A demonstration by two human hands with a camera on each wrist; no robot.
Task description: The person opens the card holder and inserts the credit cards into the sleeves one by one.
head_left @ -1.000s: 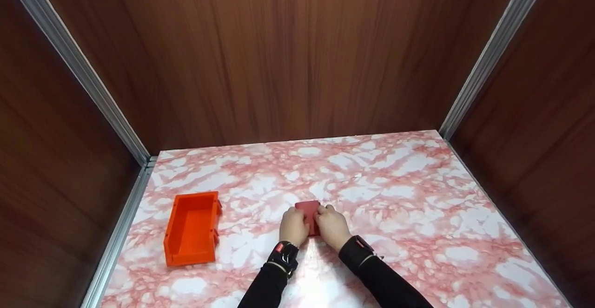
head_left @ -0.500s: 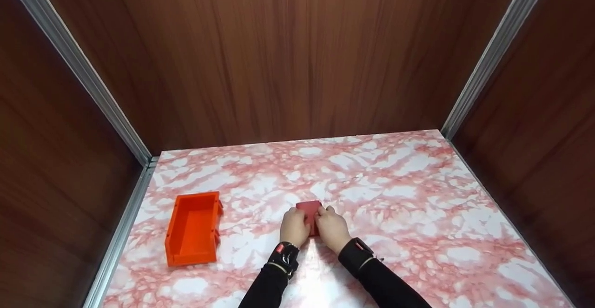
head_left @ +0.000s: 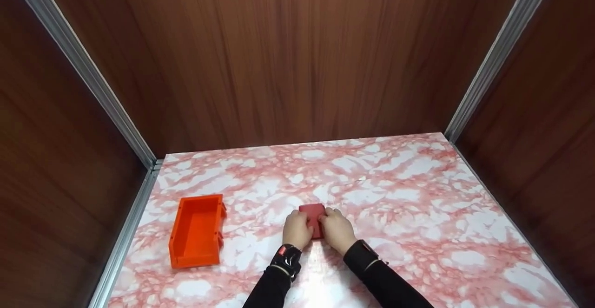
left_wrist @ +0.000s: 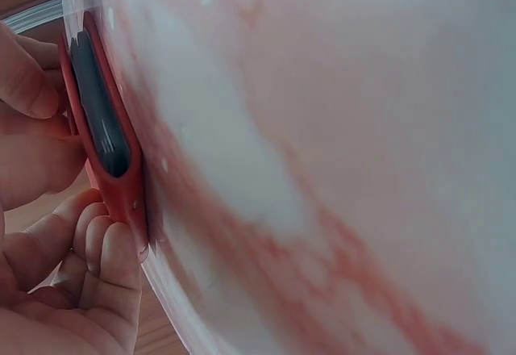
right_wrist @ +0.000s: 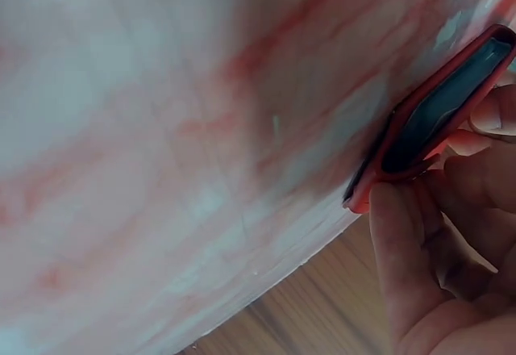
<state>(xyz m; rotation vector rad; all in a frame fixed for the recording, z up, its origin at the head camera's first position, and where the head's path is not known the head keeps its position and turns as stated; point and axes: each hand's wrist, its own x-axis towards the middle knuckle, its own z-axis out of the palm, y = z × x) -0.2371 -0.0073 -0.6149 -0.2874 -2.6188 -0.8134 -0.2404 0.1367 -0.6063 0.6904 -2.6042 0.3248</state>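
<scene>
A small red case (head_left: 312,211) is held low over the pink-and-white marbled table (head_left: 395,196), between both hands. My left hand (head_left: 296,230) grips its left side, with the thumb across the top face. On the other side my right hand (head_left: 338,230) pinches the right edge, thumb also on top. In the left wrist view the end of the case stands parted like a mouth, and a dark, glossy insert (left_wrist: 103,121) shows inside. The right wrist view shows the same dark interior (right_wrist: 435,113) between red walls; what it is cannot be made out.
An orange plastic bin (head_left: 195,260) stands on the table to the left of the hands. Dark wood panels (head_left: 279,66) close in the back and both sides, with metal rails (head_left: 123,134) at the corners.
The head view has shifted slightly, so everything sits a little lower and farther right. Both hands keep their grip on the red case, whose top now looks a little flatter.
</scene>
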